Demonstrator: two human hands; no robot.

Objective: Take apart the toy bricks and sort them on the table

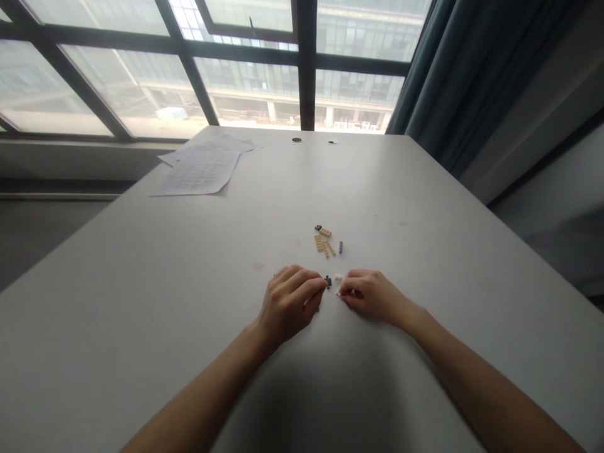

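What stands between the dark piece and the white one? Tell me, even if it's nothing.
Nothing visible: only a narrow strip of tabletop shows between the dark piece at the left hand and the white piece at the right hand. The tan pieces and grey piece lie farther off.

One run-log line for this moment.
left hand: pinching dark piece | right hand: at white piece, grip unclear | tan pieces: on table

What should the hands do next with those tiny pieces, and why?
Maybe the right hand should ease its white piece toward the dark piece at the left hand's fingertips, because only a little gap separates them.
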